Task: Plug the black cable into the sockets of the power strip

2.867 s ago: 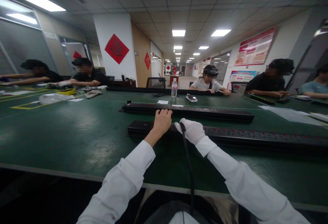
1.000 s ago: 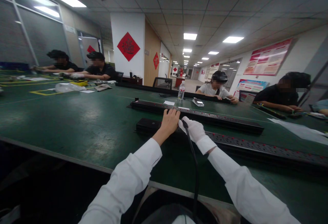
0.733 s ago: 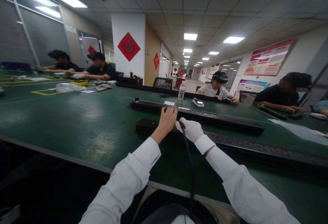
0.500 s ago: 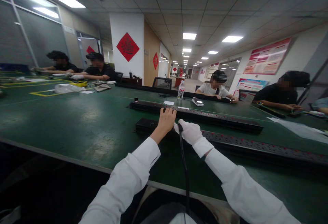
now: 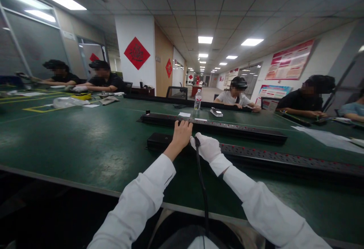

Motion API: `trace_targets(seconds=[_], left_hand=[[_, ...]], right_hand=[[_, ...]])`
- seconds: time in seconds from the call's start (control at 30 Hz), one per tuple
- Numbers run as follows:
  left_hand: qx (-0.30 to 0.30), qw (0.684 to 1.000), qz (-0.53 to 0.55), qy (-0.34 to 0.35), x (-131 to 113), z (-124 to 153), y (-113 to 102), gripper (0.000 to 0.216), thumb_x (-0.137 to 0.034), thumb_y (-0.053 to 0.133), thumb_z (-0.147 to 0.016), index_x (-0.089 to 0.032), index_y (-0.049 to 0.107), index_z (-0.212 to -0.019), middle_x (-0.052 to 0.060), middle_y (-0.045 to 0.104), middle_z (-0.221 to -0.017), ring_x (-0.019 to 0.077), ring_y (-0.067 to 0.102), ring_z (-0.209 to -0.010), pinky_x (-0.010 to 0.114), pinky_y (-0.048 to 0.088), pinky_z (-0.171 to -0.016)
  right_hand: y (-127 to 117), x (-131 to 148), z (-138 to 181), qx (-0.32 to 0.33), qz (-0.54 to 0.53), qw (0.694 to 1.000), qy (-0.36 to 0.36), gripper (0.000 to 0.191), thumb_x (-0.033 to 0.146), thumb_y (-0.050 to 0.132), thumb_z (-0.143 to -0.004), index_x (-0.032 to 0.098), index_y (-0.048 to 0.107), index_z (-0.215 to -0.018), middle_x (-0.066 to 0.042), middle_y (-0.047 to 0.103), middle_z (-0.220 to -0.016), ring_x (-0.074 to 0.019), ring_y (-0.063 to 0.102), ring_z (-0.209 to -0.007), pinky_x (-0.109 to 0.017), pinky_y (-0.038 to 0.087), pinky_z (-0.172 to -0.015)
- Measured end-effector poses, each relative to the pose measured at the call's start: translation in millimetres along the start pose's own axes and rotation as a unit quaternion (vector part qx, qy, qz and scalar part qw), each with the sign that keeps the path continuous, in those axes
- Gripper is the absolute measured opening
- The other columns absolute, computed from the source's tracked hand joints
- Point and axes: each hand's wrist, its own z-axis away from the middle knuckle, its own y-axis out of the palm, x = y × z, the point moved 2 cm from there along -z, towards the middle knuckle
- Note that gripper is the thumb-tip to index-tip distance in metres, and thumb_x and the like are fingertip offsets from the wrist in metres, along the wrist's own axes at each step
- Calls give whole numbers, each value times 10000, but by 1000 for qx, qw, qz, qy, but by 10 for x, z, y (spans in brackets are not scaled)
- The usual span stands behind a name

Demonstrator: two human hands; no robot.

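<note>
A long black power strip [image 5: 270,159] lies across the green table [image 5: 85,142] in front of me, with a second strip [image 5: 227,126] behind it. My bare left hand [image 5: 181,134] rests on top of the near strip near its left end, fingers bent over its far edge. My right hand [image 5: 207,147], in a white glove, is closed on a black tool whose cable [image 5: 201,188] runs down toward my body. The tool's tip is hidden against the strip beside my left hand.
A water bottle [image 5: 197,101] and a small device [image 5: 216,112] stand beyond the far strip. A third strip [image 5: 159,98] lies along the far edge. Several other people sit round the table. Plastic bags [image 5: 65,102] lie at the left, papers [image 5: 327,137] at the right.
My hands have stayed together on the near strip. The view has shifted slightly as my head turned; the cable has swung a little to the left.
</note>
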Motion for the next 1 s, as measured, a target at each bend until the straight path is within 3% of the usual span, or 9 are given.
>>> trace_targets(seconds=[1.0], left_hand=[[-9, 1000, 2, -4, -11, 3, 10, 271, -134, 394, -821, -174, 512, -1062, 94, 579, -972, 247, 468, -960, 436, 263, -891]], right_hand=[[-58, 8, 2, 28, -15, 999, 3, 353, 420, 275, -878, 200, 547, -828, -30, 653, -752, -106, 570, -619, -205, 261, -525]])
